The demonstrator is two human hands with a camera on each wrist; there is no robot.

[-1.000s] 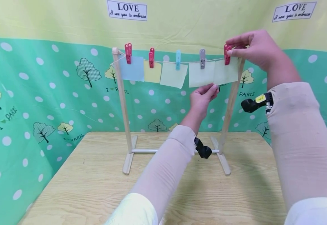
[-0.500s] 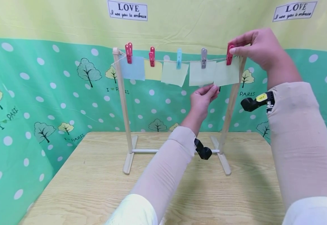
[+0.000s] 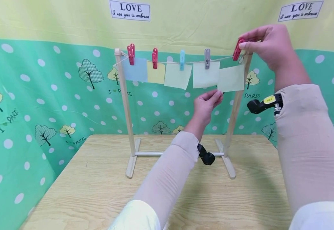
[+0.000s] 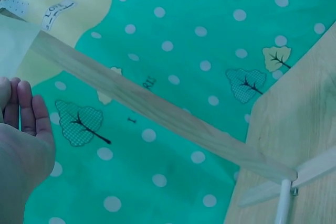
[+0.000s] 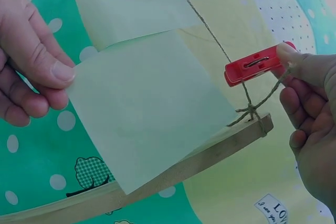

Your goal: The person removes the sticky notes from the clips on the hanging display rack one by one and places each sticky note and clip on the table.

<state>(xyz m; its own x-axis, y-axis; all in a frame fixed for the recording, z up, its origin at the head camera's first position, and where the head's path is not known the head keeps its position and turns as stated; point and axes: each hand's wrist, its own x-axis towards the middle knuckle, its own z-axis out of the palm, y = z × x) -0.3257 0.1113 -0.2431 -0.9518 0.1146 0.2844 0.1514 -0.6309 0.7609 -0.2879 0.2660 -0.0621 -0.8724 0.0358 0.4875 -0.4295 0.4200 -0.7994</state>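
My left hand (image 3: 207, 103) pinches the lower left corner of a pale green paper note (image 3: 231, 79), which hangs below the string, apart from it. In the right wrist view the whole note (image 5: 152, 108) shows, slanted across the wooden post. Above it my right hand (image 3: 274, 48) pinches the handle end of a red clothespin (image 3: 237, 49). The jaws of that clothespin (image 5: 257, 65) lie over the string (image 5: 210, 27) near the knot at the post's top. Beside the note, a grey clothespin (image 3: 207, 59) holds another pale note (image 3: 206, 75) on the string.
Further left on the string hang a pale green note (image 3: 177, 78) under a light blue clothespin (image 3: 182, 60), a yellow note (image 3: 156, 75) and a blue note (image 3: 136, 71) under red clothespins. The wooden stand (image 3: 126, 108) rests on the table (image 3: 98, 191), before a patterned curtain (image 3: 69, 105).
The red clothespin has come off the right-hand note and moved up and right with my right hand. The note has dropped below the string, with my left hand a little lower.
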